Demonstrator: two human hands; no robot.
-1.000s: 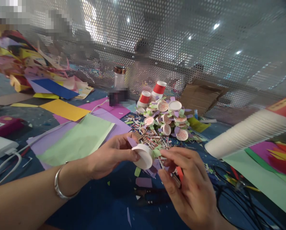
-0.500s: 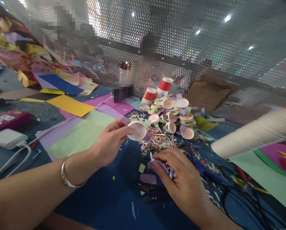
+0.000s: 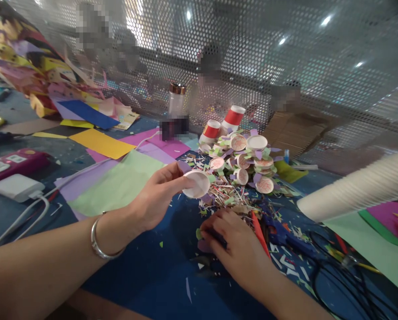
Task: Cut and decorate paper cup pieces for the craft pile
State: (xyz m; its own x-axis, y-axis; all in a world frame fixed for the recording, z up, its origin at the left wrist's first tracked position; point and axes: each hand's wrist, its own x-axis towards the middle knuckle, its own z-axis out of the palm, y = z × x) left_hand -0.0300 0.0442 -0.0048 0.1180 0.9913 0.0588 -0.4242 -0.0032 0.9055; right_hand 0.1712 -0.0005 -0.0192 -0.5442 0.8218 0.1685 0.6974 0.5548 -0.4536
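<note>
Left hand (image 3: 154, 198) pinches a white disc (image 3: 195, 185) aloft; right hand (image 3: 234, 249) presses palm-down on scraps (image 3: 225, 196), grasp unclear.

Scrap heap (image 3: 226, 194) lies before disc pile (image 3: 248, 159), cup stack (image 3: 352, 191) to the right

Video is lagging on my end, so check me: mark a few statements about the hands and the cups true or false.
1. The left hand holds a white paper cup base above the table. True.
2. The right hand is lifted clear of the table. False: it is down on the paper scraps.
3. A silver bangle is on the left wrist. True.
4. The stack of white paper cups stands upright. False: it lies on its side.
</note>
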